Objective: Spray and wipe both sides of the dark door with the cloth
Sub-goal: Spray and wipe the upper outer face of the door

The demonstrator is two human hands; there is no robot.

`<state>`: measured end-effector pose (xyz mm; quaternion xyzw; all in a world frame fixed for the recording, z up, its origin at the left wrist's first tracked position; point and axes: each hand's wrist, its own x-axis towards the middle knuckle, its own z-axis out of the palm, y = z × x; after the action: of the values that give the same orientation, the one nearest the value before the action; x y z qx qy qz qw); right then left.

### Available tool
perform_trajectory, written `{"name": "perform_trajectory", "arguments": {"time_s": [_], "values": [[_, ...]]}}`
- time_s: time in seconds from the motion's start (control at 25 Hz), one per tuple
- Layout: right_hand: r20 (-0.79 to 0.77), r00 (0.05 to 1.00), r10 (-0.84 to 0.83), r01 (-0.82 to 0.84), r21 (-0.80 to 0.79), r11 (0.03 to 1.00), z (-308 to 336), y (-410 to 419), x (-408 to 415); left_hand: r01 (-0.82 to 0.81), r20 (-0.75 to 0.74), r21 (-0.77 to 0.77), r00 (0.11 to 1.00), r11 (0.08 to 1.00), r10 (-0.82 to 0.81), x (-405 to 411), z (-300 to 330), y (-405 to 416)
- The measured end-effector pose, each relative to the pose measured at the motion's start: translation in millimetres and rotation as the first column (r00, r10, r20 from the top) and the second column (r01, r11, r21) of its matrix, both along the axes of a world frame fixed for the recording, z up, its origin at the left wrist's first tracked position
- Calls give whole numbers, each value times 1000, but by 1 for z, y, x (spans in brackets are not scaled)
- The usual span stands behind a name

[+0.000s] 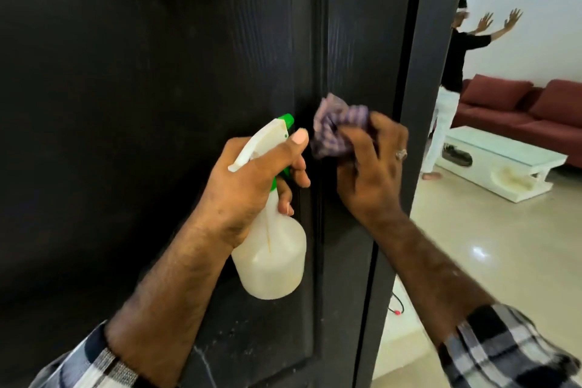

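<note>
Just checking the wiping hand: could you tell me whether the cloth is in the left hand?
No, the right hand grips the cloth; the left hand holds the spray bottle.

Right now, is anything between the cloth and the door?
Nothing visible. The right hand holds the bunched cloth at the door, near its edge. The left hand holds the bottle beside it.

door: I see it big, dark, grainy, standing open | cloth: purple checked, bunched up, pressed on the door near its edge | spray bottle: white, green tip, tilted, beside the cloth
</note>
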<state>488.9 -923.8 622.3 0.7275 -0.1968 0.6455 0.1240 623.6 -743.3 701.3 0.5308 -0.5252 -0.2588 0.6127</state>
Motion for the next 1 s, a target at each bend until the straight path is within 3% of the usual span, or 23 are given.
{"name": "perform_trajectory", "arguments": {"time_s": [0.2, 0.4, 0.48, 0.56, 0.64, 0.76, 0.84, 0.92, 1.0], "values": [[-1, 999, -32, 30, 363, 931, -116, 15, -40, -28, 52, 79, 998, 997, 24, 3, -66, 12], [350, 929, -119, -129, 608, 784, -121, 21, -32, -79, -12, 183, 997, 980, 82, 8, -107, 26], [307, 945, -113, -111, 628, 770, -137, 53, -6, -94, -24, 192, 995, 977, 100, 10, -116, 33], [118, 993, 11, -76, 566, 821, -154, 82, 5, -109, -32, 211, 993, 971, 118, 13, -123, 39], [39, 996, 77, -86, 534, 841, -154, 63, -14, -144, -38, 245, 987, 959, 158, 16, -129, 43], [288, 954, -87, -134, 666, 734, -142, 31, -37, -189, -47, 284, 976, 940, 211, 17, -136, 48], [315, 944, -96, -161, 695, 701, -142, 48, -16, -178, -51, 273, 979, 945, 199, 15, -136, 50], [141, 984, 112, -176, 617, 767, -148, 77, 5, -148, -44, 251, 985, 957, 164, 12, -135, 51], [3, 962, 272, -229, 546, 806, -150, 81, 5, -129, -50, 245, 988, 961, 145, 12, -135, 53]]}}
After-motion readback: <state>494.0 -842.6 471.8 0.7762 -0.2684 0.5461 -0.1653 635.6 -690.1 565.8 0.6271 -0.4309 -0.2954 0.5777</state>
